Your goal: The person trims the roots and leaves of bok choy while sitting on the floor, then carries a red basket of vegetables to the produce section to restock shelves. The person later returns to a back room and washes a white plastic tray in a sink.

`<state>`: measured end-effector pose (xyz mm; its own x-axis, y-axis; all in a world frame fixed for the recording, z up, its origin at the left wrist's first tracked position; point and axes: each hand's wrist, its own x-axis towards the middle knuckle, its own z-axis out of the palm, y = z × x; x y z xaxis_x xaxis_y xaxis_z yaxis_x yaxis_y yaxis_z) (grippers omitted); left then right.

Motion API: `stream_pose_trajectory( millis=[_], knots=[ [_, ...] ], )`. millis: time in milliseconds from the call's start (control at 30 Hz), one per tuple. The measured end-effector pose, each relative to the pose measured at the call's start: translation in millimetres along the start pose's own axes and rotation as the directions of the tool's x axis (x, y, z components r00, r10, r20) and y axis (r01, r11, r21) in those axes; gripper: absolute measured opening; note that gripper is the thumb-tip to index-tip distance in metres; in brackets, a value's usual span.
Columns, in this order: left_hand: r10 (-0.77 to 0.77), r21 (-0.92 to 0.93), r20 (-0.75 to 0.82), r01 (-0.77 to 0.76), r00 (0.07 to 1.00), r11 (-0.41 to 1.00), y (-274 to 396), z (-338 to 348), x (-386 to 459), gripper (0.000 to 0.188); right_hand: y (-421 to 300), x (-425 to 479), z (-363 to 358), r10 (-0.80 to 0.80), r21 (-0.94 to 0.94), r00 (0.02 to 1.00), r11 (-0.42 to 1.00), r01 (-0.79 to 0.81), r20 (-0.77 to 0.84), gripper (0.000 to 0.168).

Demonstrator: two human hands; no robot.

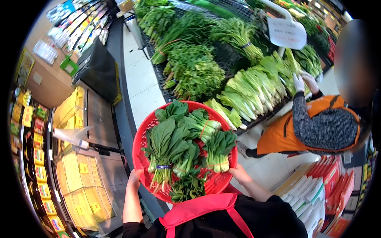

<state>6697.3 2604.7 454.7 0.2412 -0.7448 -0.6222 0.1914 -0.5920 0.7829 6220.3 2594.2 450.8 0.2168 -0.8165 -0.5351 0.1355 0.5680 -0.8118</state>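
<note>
A round red plastic basket (137, 148) is held in front of my body, gripped at its left rim by my left hand (135, 177) and at its right rim by my right hand (240, 173). Inside lie several bunches of leafy greens: spinach (163, 142) tied with a blue band, bok choy (218, 151) with an orange band, another banded bunch (205, 126) at the upper right, and loose-looking dark greens (189, 186) at the bottom. The fingers under the rim are mostly hidden.
Ahead stands a vegetable display with parsley-like herbs (193, 71), long green leaves (184, 32) and lettuce (253, 89). A co-worker in an orange apron (276, 134) handles greens at right. Bulk-food bins (80, 169) stand left; bagged goods (309, 193) are stacked lower right.
</note>
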Motion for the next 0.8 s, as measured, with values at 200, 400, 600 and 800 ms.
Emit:
stream_pose_trajectory(
  millis=[200, 400, 600, 800],
  knots=[
    [0.013, -0.021, -0.088, -0.015, 0.996, 1.000, -3, -71, 2, 0.024, -20, 16, 63, -0.035, -0.143, 0.999, 0.989, 0.038, 0.020, 0.030],
    [0.062, 0.046, -0.195, -0.054, 0.979, 0.997, 15, -179, 1, 0.025, -4, 62, 184, 0.014, -0.273, 0.999, 0.962, -0.005, 0.031, 0.035],
    [-0.037, 0.118, -0.174, 0.058, 0.984, 0.991, 9, -304, 21, 0.024, 5, 88, 294, 0.144, -0.254, 0.987, 0.959, -0.123, 0.065, 0.040],
    [-0.018, -0.117, -0.160, 0.000, 0.987, 0.993, 37, -340, 54, 0.027, 5, 118, 346, 0.059, -0.225, 0.994, 0.974, -0.037, 0.091, 0.040]
  ],
)
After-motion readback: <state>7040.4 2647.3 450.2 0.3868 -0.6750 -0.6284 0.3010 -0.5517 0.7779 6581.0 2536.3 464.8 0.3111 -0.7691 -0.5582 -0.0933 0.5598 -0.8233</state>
